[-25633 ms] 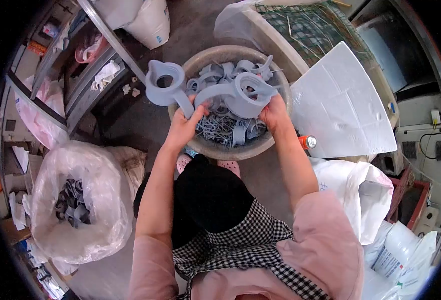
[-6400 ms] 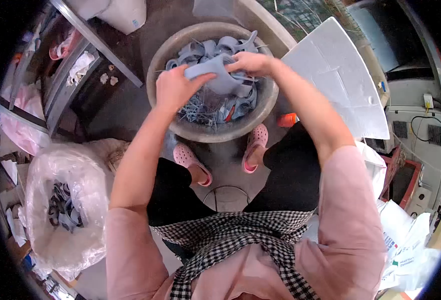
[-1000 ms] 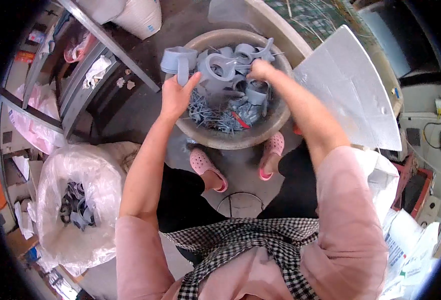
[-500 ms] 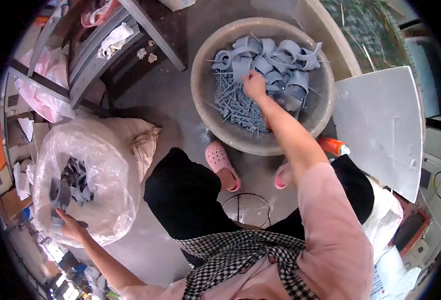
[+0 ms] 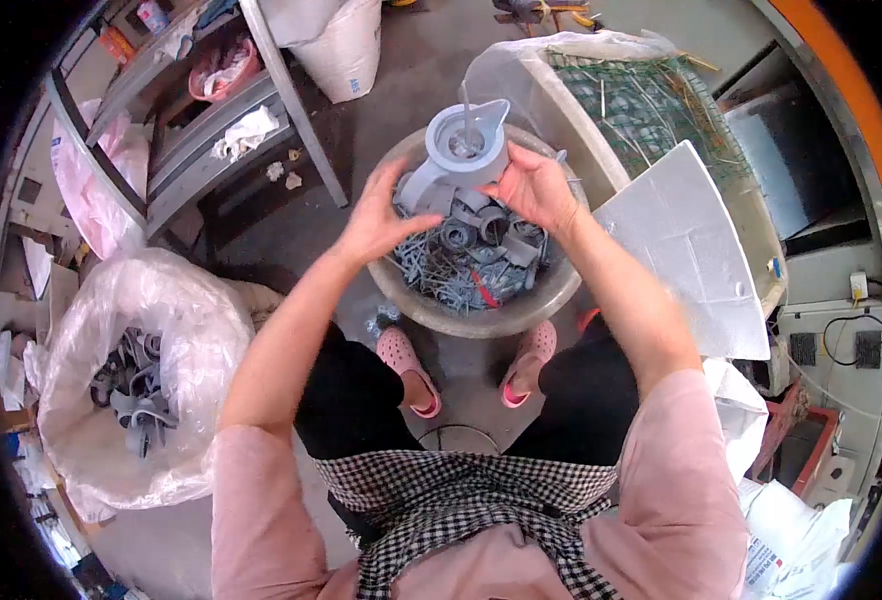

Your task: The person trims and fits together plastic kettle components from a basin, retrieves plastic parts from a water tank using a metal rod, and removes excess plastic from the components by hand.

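My right hand (image 5: pixel 541 190) grips a grey-blue plastic part (image 5: pixel 493 166) by its side, above the round basin (image 5: pixel 461 322). The part has a ring, a pointed spout and a curved handle, and a thin stem stands up from the ring. My left hand (image 5: pixel 379 220) is at the left side of the handle, thumb and fingers spread apart, holding nothing. Below both hands, the basin holds more grey plastic parts (image 5: pixel 476 235), many thin grey sticks (image 5: pixel 429 272) and a red object (image 5: pixel 485 291).
At the left stands an open plastic-lined bag (image 5: pixel 211 340) with grey parts (image 5: pixel 141 400) inside. A metal rack (image 5: pixel 296 100) is at the upper left. White foam board (image 5: pixel 691 250) leans right of the basin, near a tub with green netting (image 5: pixel 641 105). Pink clogs (image 5: pixel 401 368) are below the basin.
My left hand has come from the bag to the basin, without the grey parts it held. My right hand has raised a spouted part above the basin. The camera view has shifted.
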The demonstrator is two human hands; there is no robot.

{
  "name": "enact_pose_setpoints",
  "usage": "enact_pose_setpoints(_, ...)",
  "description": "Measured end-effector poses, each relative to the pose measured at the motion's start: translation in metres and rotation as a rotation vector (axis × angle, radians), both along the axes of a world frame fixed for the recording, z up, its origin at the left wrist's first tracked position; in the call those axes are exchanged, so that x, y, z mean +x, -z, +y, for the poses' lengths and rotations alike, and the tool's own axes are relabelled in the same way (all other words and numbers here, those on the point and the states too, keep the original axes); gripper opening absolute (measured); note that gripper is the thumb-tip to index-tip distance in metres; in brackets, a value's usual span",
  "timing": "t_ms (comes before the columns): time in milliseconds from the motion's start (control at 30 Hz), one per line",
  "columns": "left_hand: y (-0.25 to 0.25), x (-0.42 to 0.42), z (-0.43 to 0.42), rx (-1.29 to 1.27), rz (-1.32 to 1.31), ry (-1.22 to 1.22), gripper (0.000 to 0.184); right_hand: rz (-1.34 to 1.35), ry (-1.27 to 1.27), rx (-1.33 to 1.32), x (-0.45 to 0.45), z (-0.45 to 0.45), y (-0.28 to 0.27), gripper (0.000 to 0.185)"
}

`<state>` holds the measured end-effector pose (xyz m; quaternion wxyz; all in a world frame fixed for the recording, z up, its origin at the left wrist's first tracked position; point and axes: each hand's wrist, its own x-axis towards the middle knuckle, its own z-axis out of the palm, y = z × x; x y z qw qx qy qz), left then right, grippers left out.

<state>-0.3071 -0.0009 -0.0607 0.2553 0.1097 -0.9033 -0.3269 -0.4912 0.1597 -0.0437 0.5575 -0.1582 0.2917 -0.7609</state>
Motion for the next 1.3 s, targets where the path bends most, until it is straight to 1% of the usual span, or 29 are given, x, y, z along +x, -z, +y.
enact_pose_setpoints(33, -0.009, -0.011, 0.012, -0.006, 0.006, 0.009, 0.071, -0.011, 0.003, 0.009, 0.002, 0.006, -0.003, 0.041)
enact_pose_setpoints(100, -0.021, -0.022, 0.028, 0.792, -0.232, -0.022, 0.050, 0.036, -0.024, 0.035, -0.005, 0.019, -0.019, 0.046)
enact_pose_setpoints(133, -0.018, -0.022, 0.033, 0.788, -0.251, -0.010, 0.050, 0.077, -0.063, 0.074, -0.007, 0.028, -0.021, 0.052)
enact_pose_setpoints(167, -0.012, -0.020, 0.039, 0.573, -0.058, -0.034, 0.040, 0.088, -0.187, 0.184, -0.021, 0.029, -0.015, 0.054)
enact_pose_setpoints(200, -0.007, -0.018, 0.043, 0.359, 0.137, -0.055, 0.030, 0.071, -0.172, 0.187, -0.017, 0.035, -0.019, 0.054)
enact_pose_setpoints(233, -0.008, -0.015, 0.043, 0.153, 0.128, -0.085, 0.022, 0.283, -0.034, 0.317, -0.013, 0.038, -0.031, 0.054)
enact_pose_setpoints(267, -0.003, -0.017, 0.038, 0.258, 0.252, -0.017, 0.021, 0.498, 0.102, 0.448, -0.012, 0.041, -0.037, 0.054)
enact_pose_setpoints(300, -0.007, -0.014, 0.031, 0.146, 0.210, -0.024, 0.021, 0.466, -0.070, 0.349, -0.024, 0.042, -0.039, 0.050)
enact_pose_setpoints(333, -0.012, -0.012, 0.024, 0.031, 0.169, -0.031, 0.022, 0.460, -0.064, 0.351, -0.025, 0.044, -0.037, 0.050)
enact_pose_setpoints(400, -0.015, -0.017, 0.024, -0.056, 0.221, -0.041, 0.017, 1.063, -0.006, 0.353, -0.027, 0.043, -0.044, 0.049)
enact_pose_setpoints(433, -0.019, -0.018, 0.030, -0.065, 0.229, 0.036, 0.016, 1.189, -0.036, 0.335, -0.026, 0.042, -0.049, 0.048)
enact_pose_setpoints(467, -0.021, -0.018, 0.035, -0.072, 0.234, 0.113, 0.015, 1.187, -0.032, 0.337, -0.025, 0.041, -0.046, 0.048)
enact_pose_setpoints(533, -0.020, -0.019, 0.039, -0.140, 0.145, 0.132, 0.013, 1.425, -0.147, 0.464, -0.023, 0.037, -0.031, 0.051)
enact_pose_setpoints(567, -0.017, -0.021, 0.039, -0.155, 0.142, 0.138, 0.013, 1.422, -0.062, 0.439, -0.023, 0.037, -0.024, 0.048)
enact_pose_setpoints(600, -0.014, -0.022, 0.040, -0.168, 0.138, 0.141, 0.013, 1.416, -0.067, 0.447, -0.019, 0.037, -0.020, 0.048)
enact_pose_setpoints(667, -0.010, -0.026, 0.042, -0.156, 0.147, 0.128, 0.012, 1.615, 0.142, 0.554, -0.011, 0.036, -0.012, 0.042)
enact_pose_setpoints(733, 0.000, -0.025, 0.044, -0.141, 0.122, 0.157, 0.012, 1.578, 0.193, 0.641, -0.003, 0.037, 0.009, 0.036)
enact_pose_setpoints(800, 0.011, -0.026, 0.046, -0.108, 0.038, 0.129, 0.011, 1.418, 0.041, 0.680, -0.010, 0.038, 0.028, 0.036)
enact_pose_setpoints(833, 0.016, -0.031, 0.045, -0.103, -0.047, 0.101, 0.011, 1.370, -0.102, 0.715, -0.017, 0.033, 0.038, 0.037)
enact_pose_setpoints(867, 0.021, -0.034, 0.042, -0.095, -0.137, 0.072, 0.017, 1.372, -0.109, 0.713, -0.030, 0.031, 0.046, 0.037)
enact_pose_setpoints(900, 0.022, -0.038, 0.038, 0.008, -0.229, 0.081, 0.022, 1.238, -0.200, 0.626, -0.038, 0.029, 0.048, 0.044)
enact_pose_setpoints(933, 0.026, -0.037, 0.035, 0.013, -0.237, 0.078, 0.022, 1.098, -0.288, 0.541, -0.050, 0.027, 0.054, 0.050)
enact_pose_setpoints(967, 0.030, -0.037, 0.031, 0.037, -0.292, 0.029, 0.022, 0.762, -0.309, 0.658, -0.070, 0.025, 0.076, 0.066)
enact_pose_setpoints(1000, 0.032, -0.039, 0.026, 0.058, -0.345, -0.020, 0.022, 0.731, -0.205, 0.668, -0.079, 0.025, 0.081, 0.074)
enact_pose_setpoints(1067, 0.036, -0.037, 0.018, 0.039, -0.401, -0.051, 0.022, 0.833, -0.098, 0.902, -0.094, 0.013, 0.098, 0.066)
enact_pose_setpoints(1133, 0.042, -0.034, 0.012, 0.107, -0.511, -0.134, 0.021, 1.515, -0.312, 1.176, -0.110, -0.017, 0.146, 0.057)
enact_pose_setpoints(1167, 0.043, -0.034, 0.008, 0.103, -0.542, -0.159, 0.021, 1.546, -0.322, 1.249, -0.103, -0.027, 0.168, 0.049)
enact_pose_setpoints(1200, 0.042, -0.034, 0.004, 0.099, -0.549, -0.168, 0.021, 1.653, -0.212, 1.098, -0.089, -0.036, 0.176, 0.048)
enact_pose_setpoints(1300, 0.041, -0.035, -0.006, 0.217, -0.615, -0.289, 0.021, 1.707, -0.133, 0.981, -0.090, -0.103, 0.256, 0.051)
